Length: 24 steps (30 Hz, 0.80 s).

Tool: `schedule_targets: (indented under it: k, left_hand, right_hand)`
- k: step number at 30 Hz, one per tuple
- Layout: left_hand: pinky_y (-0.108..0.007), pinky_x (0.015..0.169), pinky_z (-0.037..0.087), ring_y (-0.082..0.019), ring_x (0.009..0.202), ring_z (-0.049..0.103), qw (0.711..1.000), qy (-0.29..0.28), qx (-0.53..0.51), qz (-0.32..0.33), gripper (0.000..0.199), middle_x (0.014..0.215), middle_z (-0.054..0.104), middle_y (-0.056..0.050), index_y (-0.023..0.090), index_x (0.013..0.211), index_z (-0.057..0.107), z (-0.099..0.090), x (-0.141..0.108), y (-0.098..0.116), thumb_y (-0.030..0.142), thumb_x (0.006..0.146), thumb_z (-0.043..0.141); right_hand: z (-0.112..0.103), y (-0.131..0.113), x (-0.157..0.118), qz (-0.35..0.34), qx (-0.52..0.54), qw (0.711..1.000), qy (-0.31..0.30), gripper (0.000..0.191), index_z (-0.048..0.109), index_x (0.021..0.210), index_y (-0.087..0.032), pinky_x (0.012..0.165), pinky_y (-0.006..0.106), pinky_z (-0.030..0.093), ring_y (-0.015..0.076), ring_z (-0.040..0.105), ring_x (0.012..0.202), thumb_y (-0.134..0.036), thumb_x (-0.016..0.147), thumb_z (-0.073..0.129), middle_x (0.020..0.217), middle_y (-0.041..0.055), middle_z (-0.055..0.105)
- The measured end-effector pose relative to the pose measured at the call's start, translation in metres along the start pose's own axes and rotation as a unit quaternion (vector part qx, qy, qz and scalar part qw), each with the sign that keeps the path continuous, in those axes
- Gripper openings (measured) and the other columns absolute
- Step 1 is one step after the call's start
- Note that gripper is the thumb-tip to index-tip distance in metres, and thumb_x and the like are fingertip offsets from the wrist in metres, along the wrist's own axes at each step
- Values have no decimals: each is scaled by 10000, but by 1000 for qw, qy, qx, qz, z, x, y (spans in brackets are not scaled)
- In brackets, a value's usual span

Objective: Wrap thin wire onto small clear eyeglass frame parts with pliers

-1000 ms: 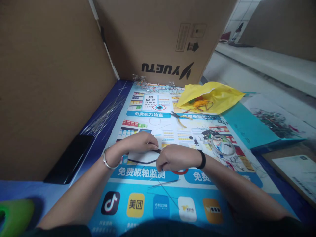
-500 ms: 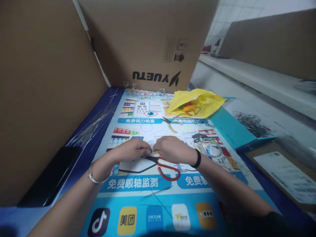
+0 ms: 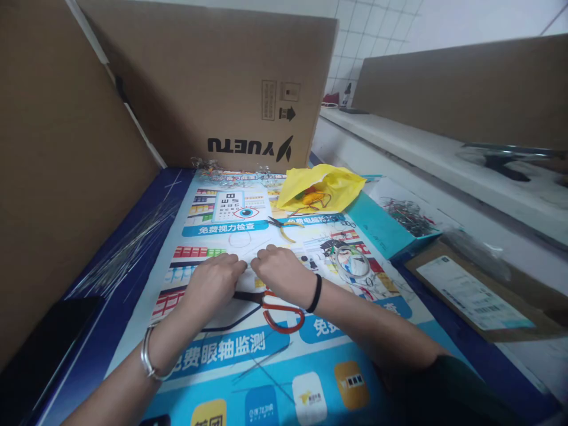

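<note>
My left hand (image 3: 217, 279) is closed, its knuckles turned up and its fingertips curled out of sight. Just right of it, a small gap away, my right hand (image 3: 284, 273) is closed too. Anything pinched in either hand is too thin or too hidden to make out. Scissors with red handles (image 3: 284, 322) lie beneath the hands, the dark blades partly covered. Beyond the hands are small pliers with yellow handles (image 3: 290, 232). Thin dark wire pieces (image 3: 266, 362) lie on the printed sheet (image 3: 231, 239) nearer to me.
A yellow bag (image 3: 341, 189) holds orange cord. Beside it, a turquoise box (image 3: 377, 228) contains tangled wire pieces. A clear ring-shaped roll (image 3: 366, 269) sits at right. Long thin wires (image 3: 124, 251) and a black flat object (image 3: 55, 331) lie left. Cardboard walls (image 3: 199, 77) stand around.
The view has turned to the right, so the surroundings appear further left. My left hand has rolled so that its back faces up. Both hands remain closed and close together.
</note>
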<state>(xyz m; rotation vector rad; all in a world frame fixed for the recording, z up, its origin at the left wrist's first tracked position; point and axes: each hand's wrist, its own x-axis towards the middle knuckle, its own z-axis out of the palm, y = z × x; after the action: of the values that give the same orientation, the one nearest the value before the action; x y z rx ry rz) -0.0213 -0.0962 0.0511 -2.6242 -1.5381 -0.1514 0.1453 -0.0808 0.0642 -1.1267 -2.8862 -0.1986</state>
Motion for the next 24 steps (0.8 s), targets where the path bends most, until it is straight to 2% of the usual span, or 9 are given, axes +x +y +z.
schedule_targets:
  k: [6, 12, 17, 24]
  left_hand:
    - [-338, 731, 381, -228, 825, 505, 1000, 11, -4, 9, 182, 792, 573, -76, 174, 736, 577, -1, 2, 5, 92, 781, 420]
    - [-316, 709, 397, -207, 799, 512, 999, 7, -33, -13, 190, 810, 556, -64, 173, 737, 549, 9, 1, 3, 87, 796, 391]
    - [-312, 742, 406, -213, 864, 508, 998, 30, -46, -34, 195, 869, 561, -72, 172, 771, 540, 16, 2, 0, 79, 804, 371]
    - [-327, 746, 413, -216, 834, 509, 998, 39, -31, -42, 192, 826, 554, -75, 166, 755, 541, 18, 5, -2, 81, 805, 376]
  right_hand:
    - [15, -9, 3, 19, -6, 999, 25, 144, 557, 810, -119, 563, 302, 399, 219, 517, 773, -111, 844, 417, 788, 108, 572]
    - [21, -12, 7, 23, -17, 998, 56, 142, 560, 818, -109, 564, 311, 408, 229, 496, 799, -105, 837, 419, 812, 119, 553]
    - [24, -13, 10, 41, -19, 995, 88, 151, 558, 824, -110, 562, 314, 408, 241, 482, 819, -94, 833, 408, 828, 122, 541]
    - [30, -14, 17, 52, -22, 994, 92, 168, 565, 841, -102, 601, 338, 412, 242, 480, 824, -86, 831, 398, 837, 132, 542]
